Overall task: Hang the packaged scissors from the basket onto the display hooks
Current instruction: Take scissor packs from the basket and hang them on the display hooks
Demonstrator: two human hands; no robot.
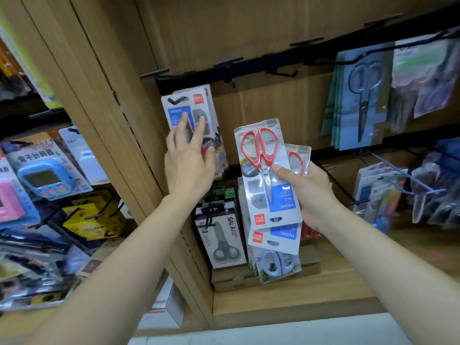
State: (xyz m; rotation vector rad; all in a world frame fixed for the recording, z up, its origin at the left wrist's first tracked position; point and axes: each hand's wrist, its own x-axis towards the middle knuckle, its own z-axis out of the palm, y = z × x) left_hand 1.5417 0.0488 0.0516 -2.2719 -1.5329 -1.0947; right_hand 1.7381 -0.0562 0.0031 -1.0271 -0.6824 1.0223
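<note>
Left hand [188,166] flat on hung packs [185,102], right hand [314,194] around 2 scissor packs [261,148] (inverted)

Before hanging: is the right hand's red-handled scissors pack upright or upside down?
Upside down: the red-handled scissors pack shows inverted HOME lettering, hang hole lowest.

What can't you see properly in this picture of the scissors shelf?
- The basket: outside the head view, so it is not seen at all.
- The hanging packs: the left hand covers the scissors inside them.
- The back pack in the right hand: mostly hidden behind the front pack.
- The packs at the right edge: blurred and cut off, labels unreadable.
</note>
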